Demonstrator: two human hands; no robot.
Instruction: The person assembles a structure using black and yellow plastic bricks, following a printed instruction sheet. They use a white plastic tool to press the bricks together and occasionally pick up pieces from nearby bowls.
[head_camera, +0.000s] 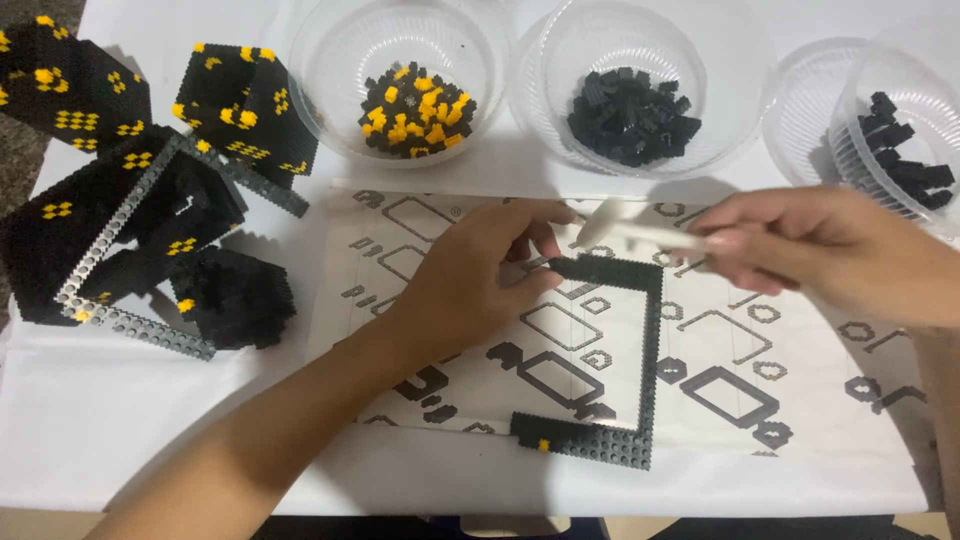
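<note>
Black brick frame with one yellow stud (near edge); white sheet printed with grey-black outlines; far-left bowl holds black-and-yellow bricks; the tool looks white.

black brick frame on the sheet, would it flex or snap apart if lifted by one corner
The black brick frame looks thin and open on one side, so it would probably flex. Being built of small joined pieces, it might separate at a joint. Likely light.
</note>
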